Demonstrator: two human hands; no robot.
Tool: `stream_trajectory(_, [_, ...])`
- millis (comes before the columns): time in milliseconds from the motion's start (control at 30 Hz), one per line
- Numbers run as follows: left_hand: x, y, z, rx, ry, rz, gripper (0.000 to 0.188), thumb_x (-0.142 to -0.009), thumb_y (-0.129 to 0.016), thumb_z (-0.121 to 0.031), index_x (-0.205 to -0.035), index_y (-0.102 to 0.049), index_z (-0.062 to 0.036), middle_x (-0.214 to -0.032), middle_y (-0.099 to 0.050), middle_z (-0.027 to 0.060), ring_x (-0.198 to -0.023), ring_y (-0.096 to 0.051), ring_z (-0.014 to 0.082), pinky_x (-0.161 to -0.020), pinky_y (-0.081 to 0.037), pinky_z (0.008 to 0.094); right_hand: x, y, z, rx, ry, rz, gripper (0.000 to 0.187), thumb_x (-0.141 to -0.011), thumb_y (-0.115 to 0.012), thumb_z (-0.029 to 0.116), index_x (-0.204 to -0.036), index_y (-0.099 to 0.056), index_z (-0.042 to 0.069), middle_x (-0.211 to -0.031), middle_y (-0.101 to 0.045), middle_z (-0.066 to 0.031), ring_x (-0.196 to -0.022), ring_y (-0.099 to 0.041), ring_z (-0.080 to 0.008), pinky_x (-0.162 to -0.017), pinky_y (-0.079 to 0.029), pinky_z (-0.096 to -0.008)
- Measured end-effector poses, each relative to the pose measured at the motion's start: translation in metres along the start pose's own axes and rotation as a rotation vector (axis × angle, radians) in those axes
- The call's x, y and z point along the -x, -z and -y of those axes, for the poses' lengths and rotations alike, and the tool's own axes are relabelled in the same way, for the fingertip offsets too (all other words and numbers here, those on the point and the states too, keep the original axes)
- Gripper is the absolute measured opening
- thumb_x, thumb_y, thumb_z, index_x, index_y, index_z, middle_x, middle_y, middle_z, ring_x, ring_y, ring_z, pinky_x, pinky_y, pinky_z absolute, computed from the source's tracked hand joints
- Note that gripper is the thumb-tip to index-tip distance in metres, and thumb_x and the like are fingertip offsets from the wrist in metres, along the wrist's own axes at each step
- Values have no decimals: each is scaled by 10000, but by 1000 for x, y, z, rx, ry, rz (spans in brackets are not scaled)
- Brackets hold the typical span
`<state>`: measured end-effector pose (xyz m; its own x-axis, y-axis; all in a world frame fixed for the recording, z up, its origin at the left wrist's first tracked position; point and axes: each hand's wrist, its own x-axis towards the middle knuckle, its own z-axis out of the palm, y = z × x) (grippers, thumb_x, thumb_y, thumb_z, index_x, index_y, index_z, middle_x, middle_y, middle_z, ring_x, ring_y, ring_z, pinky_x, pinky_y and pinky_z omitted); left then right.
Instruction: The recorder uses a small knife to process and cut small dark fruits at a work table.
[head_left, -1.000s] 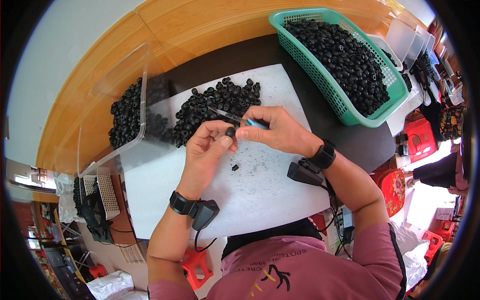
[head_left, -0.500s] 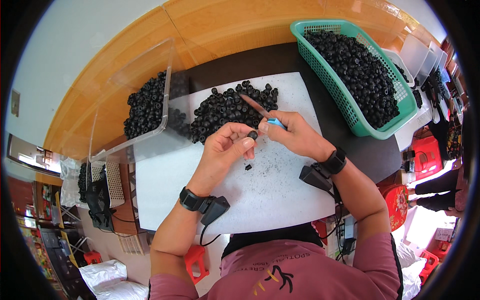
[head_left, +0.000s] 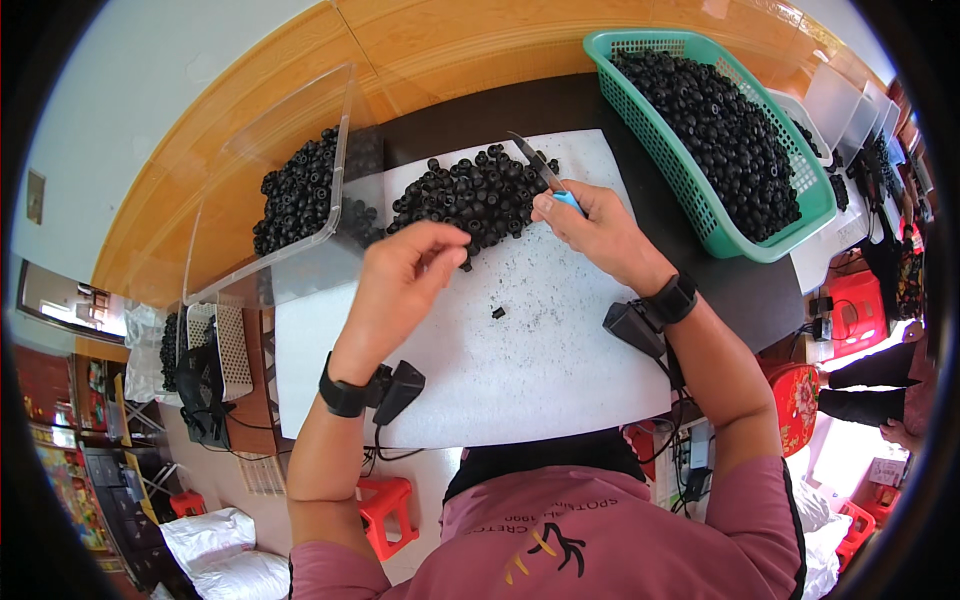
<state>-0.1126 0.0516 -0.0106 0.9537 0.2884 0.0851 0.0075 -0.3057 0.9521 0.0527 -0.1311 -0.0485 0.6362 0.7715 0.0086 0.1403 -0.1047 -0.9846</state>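
Note:
My right hand (head_left: pixel 600 235) is closed around the blue handle of a small knife (head_left: pixel 537 162), its blade pointing up and away over the right end of a pile of small black ring-like parts (head_left: pixel 470 195). At the pile's near left edge, my left hand (head_left: pixel 395 280) has its thumb and fingers curled toward each other. A dark piece shows just below that thumb; whether it is pinched or lies loose I cannot tell. On the white sheet (head_left: pixel 400 400), among dark specks, lies one small black scrap (head_left: pixel 498 313).
A clear plastic bin (head_left: pixel 335 215) of black parts stands tilted-looking at the left. To the right is a green basket (head_left: pixel 715 235) heaped with black parts. Both rest by the dark table's (head_left: pixel 740 310) edges. A red stool (head_left: pixel 388 515) is below; a person stands far right.
My left hand has moved left and away from the knife, to the pile's edge; the black part it held no longer shows clearly. The knife has shifted slightly right and up.

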Motion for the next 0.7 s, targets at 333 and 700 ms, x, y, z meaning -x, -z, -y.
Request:
stream_trajectory(333, [-3,-24,22,-960,-143,21,150,-836,-643,-119,-976,-611,-73,-830,-583,105,-714,-625,280,-627,-492,373,2,2,3,-8,2,31,329,-944,-567,310,-916,-642,-9,-769,-589,-6,-718,-487,-65,-636,-409,-232])
stream_trajectory(700, [-7,-29,13,-716,-148,81,205,-799,-633,-45,-996,-580,-56,-901,-594,121,-715,-619,301,-643,-503,390,2,1,-4,30,35,130,297,-923,-605,329,-909,-647,36,-696,-525,29,-672,-462,-52,-592,-379,-222])
